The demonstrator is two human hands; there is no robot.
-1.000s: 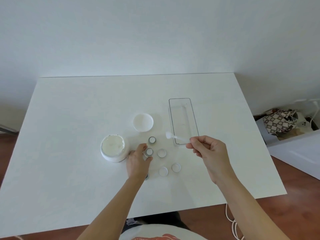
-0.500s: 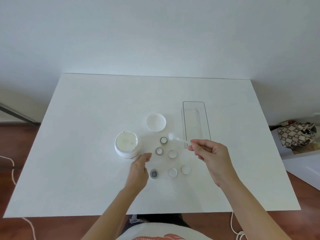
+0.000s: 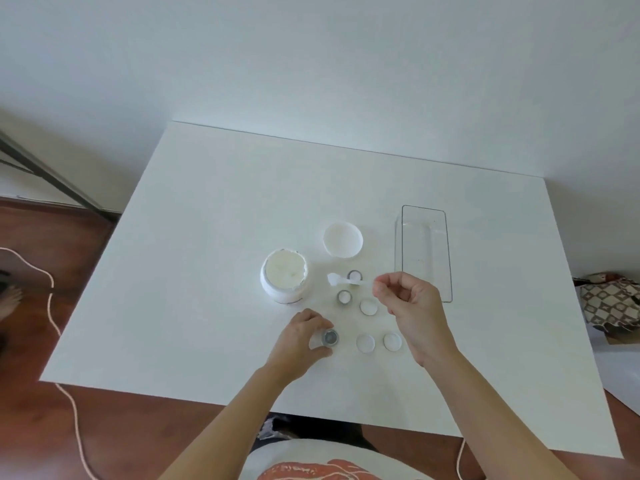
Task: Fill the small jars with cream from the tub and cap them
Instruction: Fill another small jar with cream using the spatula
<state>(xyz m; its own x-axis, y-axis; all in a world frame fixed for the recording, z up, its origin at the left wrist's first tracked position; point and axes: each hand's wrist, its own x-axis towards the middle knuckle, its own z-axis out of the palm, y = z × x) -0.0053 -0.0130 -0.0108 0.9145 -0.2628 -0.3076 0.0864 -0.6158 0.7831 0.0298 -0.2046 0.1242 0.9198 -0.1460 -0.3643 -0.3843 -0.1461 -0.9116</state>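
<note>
While the left hand (image 3: 299, 342) gripped a light, tippable jar (image 3: 329, 338) by its sides, the right hand (image 3: 414, 308) pinched the spatula (image 3: 346, 280).

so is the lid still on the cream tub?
No. The tub stands open with cream showing, and its lid lies apart on the table behind it.

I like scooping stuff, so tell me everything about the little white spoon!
The small white plastic spatula spoon has a flat rounded scoop and a thin handle. It lies nearly level above the white table, scoop toward the open white cream tub. The right hand pinches its handle end. Nothing else clearly touches it.
</note>
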